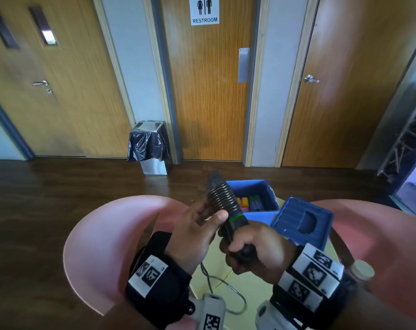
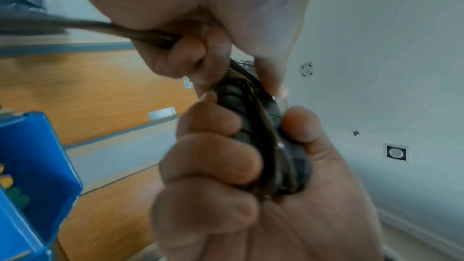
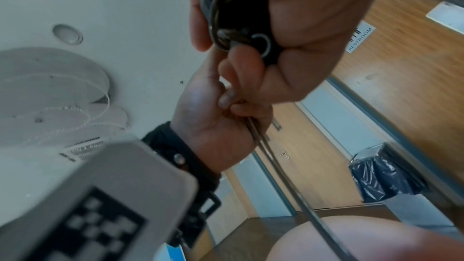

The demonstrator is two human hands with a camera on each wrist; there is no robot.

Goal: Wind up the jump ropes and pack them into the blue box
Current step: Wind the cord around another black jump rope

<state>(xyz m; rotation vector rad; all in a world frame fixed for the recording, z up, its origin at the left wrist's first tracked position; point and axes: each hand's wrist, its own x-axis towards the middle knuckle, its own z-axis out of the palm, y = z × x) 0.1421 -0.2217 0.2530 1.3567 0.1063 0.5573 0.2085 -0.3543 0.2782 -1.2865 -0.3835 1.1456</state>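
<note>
A black jump rope's two handles (image 1: 223,201) are held together, with cord coiled tightly round their upper half and a green ring below the coils. My right hand (image 1: 252,246) grips the lower ends of the handles (image 3: 238,17). My left hand (image 1: 202,222) is beside the coils, thumb against them, and pinches the cord (image 2: 100,27) between curled fingers (image 2: 191,51). Loose cord (image 1: 235,294) hangs down to the yellow table (image 1: 202,289). The blue box (image 1: 254,186) stands open just beyond the hands, with coloured items inside.
The blue lid (image 1: 302,220) leans to the right of the box. Pink curved seats (image 1: 107,234) flank the small table. A white-capped bottle (image 1: 363,270) stands by my right wrist. A lined bin (image 1: 152,146) and wooden doors are at the far wall.
</note>
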